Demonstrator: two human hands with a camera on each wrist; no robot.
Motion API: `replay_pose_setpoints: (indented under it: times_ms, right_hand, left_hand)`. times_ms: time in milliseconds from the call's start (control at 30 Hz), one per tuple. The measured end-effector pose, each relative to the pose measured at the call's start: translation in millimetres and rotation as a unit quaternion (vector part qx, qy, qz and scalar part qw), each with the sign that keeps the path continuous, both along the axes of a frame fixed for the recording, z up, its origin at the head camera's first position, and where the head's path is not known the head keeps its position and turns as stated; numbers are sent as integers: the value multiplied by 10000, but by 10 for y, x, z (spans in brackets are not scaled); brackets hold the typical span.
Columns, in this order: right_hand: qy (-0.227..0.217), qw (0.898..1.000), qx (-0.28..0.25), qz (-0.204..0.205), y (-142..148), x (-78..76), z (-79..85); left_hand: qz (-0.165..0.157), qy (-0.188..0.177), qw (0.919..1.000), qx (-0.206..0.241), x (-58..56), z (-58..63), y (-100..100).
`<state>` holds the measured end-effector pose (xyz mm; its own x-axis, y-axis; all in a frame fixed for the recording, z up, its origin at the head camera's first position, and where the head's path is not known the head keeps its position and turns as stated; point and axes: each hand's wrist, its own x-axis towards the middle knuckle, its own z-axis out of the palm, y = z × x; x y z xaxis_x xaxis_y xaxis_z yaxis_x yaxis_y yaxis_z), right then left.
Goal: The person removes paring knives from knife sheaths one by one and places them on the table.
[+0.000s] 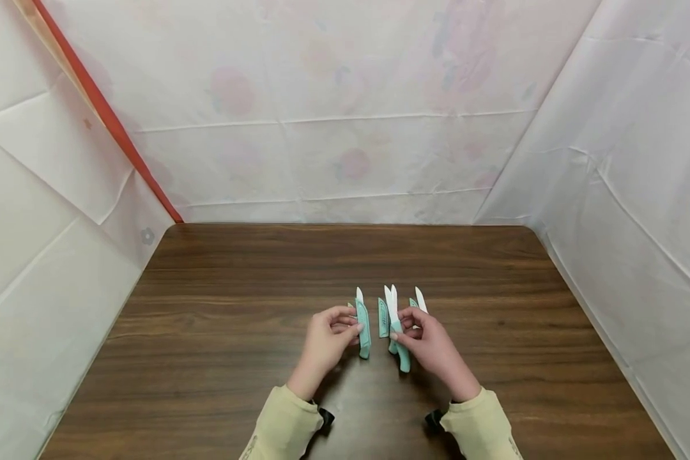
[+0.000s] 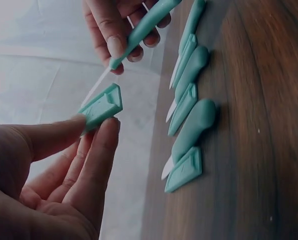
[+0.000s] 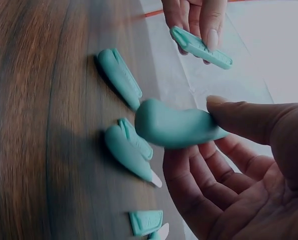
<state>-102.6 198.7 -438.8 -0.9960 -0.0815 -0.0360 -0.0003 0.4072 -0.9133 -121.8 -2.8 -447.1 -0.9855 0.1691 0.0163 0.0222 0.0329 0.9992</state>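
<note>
Between thumb and fingers my left hand point(image 1: 330, 338) pinches a turquoise blade sheath point(image 2: 101, 108), raised over the table. My right hand point(image 1: 431, 338) holds a small paring knife by its turquoise handle point(image 3: 174, 124), white blade point(image 1: 393, 303) pointing away from me. In the head view the sheath and knife are a short gap apart; in the left wrist view the blade passes behind the sheath. Below lie three more knives in a row, such as this one point(image 2: 195, 127), each beside its own turquoise sheath point(image 2: 185, 170). My hands partly cover the outer pairs in the head view.
A dark wood-grain table point(image 1: 224, 287) carries everything. Pale patterned sheeting point(image 1: 345, 160) hangs behind it and on both sides, with a red strip point(image 1: 109, 118) at the back left corner. Yellowish sleeves point(image 1: 287, 421) and dark wrist bands are at the near edge.
</note>
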Motion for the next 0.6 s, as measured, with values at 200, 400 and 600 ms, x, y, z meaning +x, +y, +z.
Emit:
replay_pose_setpoints:
  times_ms: [200, 400, 600]
  right_hand:
    - [-417, 9991, 24, -42, 106, 0, -1]
    - [-540, 9984, -8, -193, 246, -13, -26]
    - [-568, 9980, 59, -276, 375, -1, -43]
  left_hand:
    - [-224, -458, 9984, 257, 24, 93, 101]
    - [-367, -280, 9987, 206, 74, 306, 272]
    - [-393, -408, 9979, 299, 79, 385, 415]
